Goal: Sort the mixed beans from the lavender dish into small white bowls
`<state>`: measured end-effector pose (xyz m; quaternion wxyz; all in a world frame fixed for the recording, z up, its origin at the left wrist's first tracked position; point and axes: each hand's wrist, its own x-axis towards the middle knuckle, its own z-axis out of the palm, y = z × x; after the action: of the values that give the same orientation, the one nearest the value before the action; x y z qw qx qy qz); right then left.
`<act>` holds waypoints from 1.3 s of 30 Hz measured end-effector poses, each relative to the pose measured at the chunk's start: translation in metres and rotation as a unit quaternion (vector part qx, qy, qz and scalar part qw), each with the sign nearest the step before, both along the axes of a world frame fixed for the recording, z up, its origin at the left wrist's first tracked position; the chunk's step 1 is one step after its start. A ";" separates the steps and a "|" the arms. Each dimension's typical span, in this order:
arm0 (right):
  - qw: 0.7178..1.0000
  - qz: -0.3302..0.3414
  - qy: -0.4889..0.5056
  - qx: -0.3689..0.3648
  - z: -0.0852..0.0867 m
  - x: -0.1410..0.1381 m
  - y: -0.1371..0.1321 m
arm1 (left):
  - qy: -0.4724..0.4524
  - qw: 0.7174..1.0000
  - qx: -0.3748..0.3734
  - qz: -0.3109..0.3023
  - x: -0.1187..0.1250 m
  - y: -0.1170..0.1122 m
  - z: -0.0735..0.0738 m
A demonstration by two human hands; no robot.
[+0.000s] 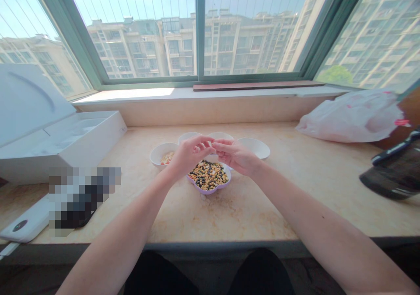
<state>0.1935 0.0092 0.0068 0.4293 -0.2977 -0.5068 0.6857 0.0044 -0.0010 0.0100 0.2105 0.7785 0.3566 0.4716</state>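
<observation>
A lilac bowl [224,185] full of mixed yellow, black and pale beans sits at the middle of the stone counter [262,212]. Behind it stands a row of small white bowls; the leftmost white bowl [157,154] holds a few pale and reddish beans, the rightmost white bowl [257,147] looks empty. My left hand [187,155] hovers over the lilac bowl with its fingers curled. My right hand [234,155] meets it fingertip to fingertip, fingers pinched together. What the fingers hold is too small to make out.
An open white box [65,142] with its lid up stands at the left. A white device [22,225] and a blurred dark object lie at the front left. A white plastic bag [354,116] and a dark container [393,172] sit at the right. Windows rise behind.
</observation>
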 end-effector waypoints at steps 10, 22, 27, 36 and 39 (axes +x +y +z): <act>1.000 0.012 -0.001 0.011 -0.004 -0.002 -0.002 | 0.029 0.997 0.071 0.009 -0.008 0.005 0.000; 0.871 -0.094 -0.381 0.295 -0.011 0.001 0.001 | 0.005 0.993 -0.005 0.120 -0.021 0.007 0.019; 0.773 -0.003 -0.497 0.394 -0.013 0.000 -0.006 | 0.167 0.956 -0.054 0.237 -0.046 0.016 0.024; 0.739 0.127 -0.521 0.408 0.000 0.005 -0.011 | 0.393 0.843 -0.188 0.316 -0.069 0.025 0.021; 0.739 0.154 -0.520 0.399 0.000 0.006 -0.010 | 0.438 0.807 -0.238 0.316 -0.069 0.027 0.018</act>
<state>0.1993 -0.0009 0.0071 0.0671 -0.3272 -0.9176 0.2155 -0.0650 0.0258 0.0277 0.0504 0.6721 0.7384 0.0211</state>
